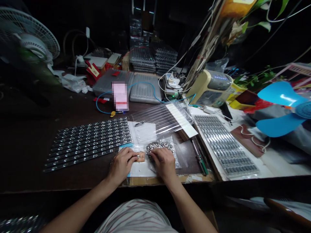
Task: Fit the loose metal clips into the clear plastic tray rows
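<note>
My left hand [123, 163] rests at the desk's front, its thumb and fingers closed at a small brown block [141, 157]. What sits between those fingertips is too small to make out. To its right, my right hand [165, 161] reaches into a pile of small shiny metal parts [155, 146] in a clear plastic bag [178, 157]. Its fingers are pinched at the pile's left side, and any part in them is hidden. A white sheet [138, 169] lies under the block. Left of my hands is a tray of dark strips with shiny metal pieces [89, 142].
A clear ribbed plastic tray [160, 119] lies beyond my hands. A green-handled screwdriver [202, 165] and a filled tray [225, 144] are to the right. A phone with a blurred screen [120, 97] stands behind, on a blue cable. Blue fan blades [279, 106] are at far right.
</note>
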`<state>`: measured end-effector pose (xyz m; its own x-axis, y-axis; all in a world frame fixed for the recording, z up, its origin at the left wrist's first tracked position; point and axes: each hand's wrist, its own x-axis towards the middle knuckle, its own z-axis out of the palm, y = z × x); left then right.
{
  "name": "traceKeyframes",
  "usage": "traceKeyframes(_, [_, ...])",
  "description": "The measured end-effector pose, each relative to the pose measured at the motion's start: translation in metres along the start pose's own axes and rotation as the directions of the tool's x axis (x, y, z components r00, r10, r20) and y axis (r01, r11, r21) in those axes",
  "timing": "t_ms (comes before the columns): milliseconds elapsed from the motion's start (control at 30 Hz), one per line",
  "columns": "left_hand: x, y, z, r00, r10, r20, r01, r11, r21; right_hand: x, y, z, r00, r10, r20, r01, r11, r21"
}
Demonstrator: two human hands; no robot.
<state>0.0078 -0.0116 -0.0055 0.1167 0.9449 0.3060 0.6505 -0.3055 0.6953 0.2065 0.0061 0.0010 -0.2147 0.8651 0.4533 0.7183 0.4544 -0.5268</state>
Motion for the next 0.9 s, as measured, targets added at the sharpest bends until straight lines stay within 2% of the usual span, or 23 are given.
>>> traceKeyframes(200, [0.004,-0.005,-0.004,0.984,-0.133,-0.115,0.116,0.982,-0.148,0.009,-0.027,0.016,0.985,-0.022,0.17,0.023,1.0,-0.006])
traceKeyframes(400, [0.005,-0.003,-0.003,0.986,-0.138,-0.097,0.122,0.98,-0.156,0.009,-0.035,0.024,0.973,-0.031,0.23,0.052,0.995,-0.085])
traceKeyframes(600, [0.005,-0.001,-0.004,0.986,-0.139,-0.088,0.126,0.983,-0.135,0.011,-0.014,0.006,0.987,-0.016,0.158,0.042,0.985,-0.165])
traceKeyframes(700, [0.01,0.002,-0.007,0.989,-0.136,-0.061,0.128,0.984,-0.125,0.011,0.003,-0.004,0.981,-0.065,0.184,0.104,0.972,-0.211])
traceKeyframes(800, [0.017,0.006,-0.007,0.995,-0.092,-0.043,0.086,0.989,-0.12,0.007,0.013,-0.005,0.977,-0.099,0.187,0.131,0.977,-0.171])
traceKeyframes(900, [0.018,0.01,-0.002,0.998,-0.048,-0.033,0.044,0.992,-0.117,0.002,0.016,-0.001,0.989,-0.068,0.13,0.082,0.99,-0.111])
